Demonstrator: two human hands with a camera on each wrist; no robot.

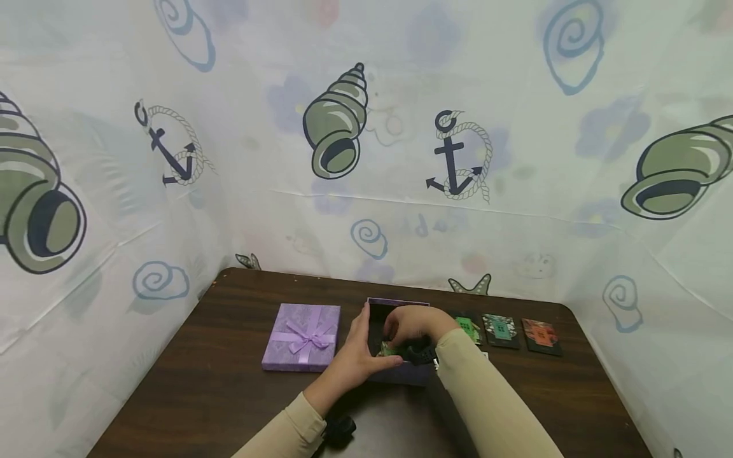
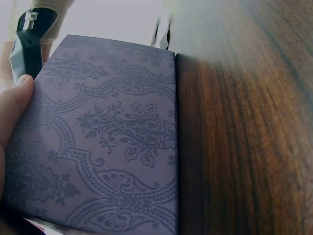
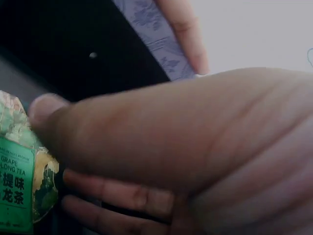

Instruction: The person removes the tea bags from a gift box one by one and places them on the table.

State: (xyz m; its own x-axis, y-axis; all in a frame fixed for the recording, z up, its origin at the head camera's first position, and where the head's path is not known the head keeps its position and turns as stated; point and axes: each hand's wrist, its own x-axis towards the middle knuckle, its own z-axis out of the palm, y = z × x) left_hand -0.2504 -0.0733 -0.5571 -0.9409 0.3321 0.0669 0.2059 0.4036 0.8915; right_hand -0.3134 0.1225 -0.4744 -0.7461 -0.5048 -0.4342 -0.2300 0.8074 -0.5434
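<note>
An open purple patterned box (image 1: 401, 375) with a black inside stands on the table. My left hand (image 1: 359, 357) holds it at the near left corner, fingers along the left wall and thumb at the front rim. The left wrist view shows the embossed side of the box (image 2: 122, 122) with the thumb at its edge. My right hand (image 1: 417, 321) reaches into the box. There it pinches a green tea packet (image 3: 17, 181) printed with grape oolong tea, between thumb and fingers; the fingertips are partly hidden.
Left of the box lies its purple lid (image 1: 303, 356) with a ribbon bow. To the right lie a green packet (image 1: 469, 327), a teal packet (image 1: 501, 331) and a red packet (image 1: 541, 336) in a row. Patterned cloth (image 1: 401, 222) hangs behind the dark wooden table (image 1: 217, 381).
</note>
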